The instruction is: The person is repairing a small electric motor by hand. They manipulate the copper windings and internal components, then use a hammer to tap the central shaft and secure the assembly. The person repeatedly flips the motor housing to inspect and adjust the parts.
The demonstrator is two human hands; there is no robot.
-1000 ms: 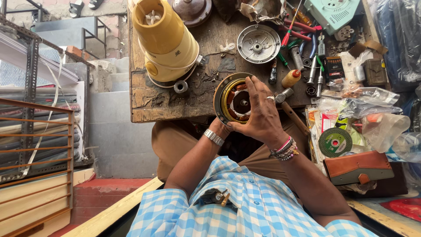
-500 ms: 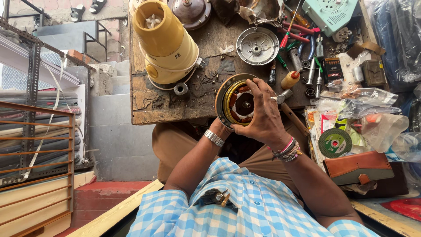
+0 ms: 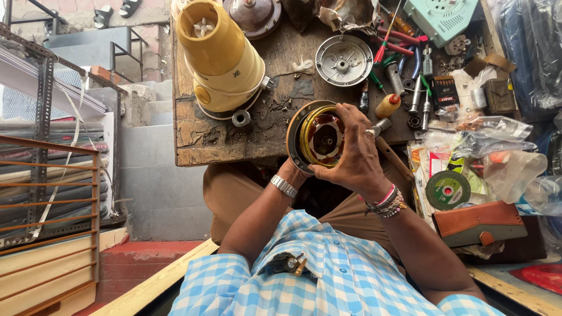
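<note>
A round motor part (image 3: 317, 136) with copper windings and a brass-coloured rim is held over the near edge of a worn wooden workbench (image 3: 199, 137). My right hand (image 3: 355, 153) wraps over its right side, fingers curled across the front. My left hand (image 3: 293, 173), with a metal watch on the wrist, supports the part from beneath and is mostly hidden behind it. A small metal tool tip (image 3: 380, 125) pokes out past my right fingers.
A yellow mixer body (image 3: 221, 55) stands on the bench at left, a small black ring (image 3: 240, 119) beside it. A round metal cover (image 3: 343, 60), pliers, screwdrivers and sockets (image 3: 410, 70) lie behind. A green cutting disc (image 3: 447, 189), plastic bags and an orange case (image 3: 479, 223) sit at right.
My hands have turned and tilted the motor part slightly, and my right fingers have shifted on its front. The part stays at the bench edge.
</note>
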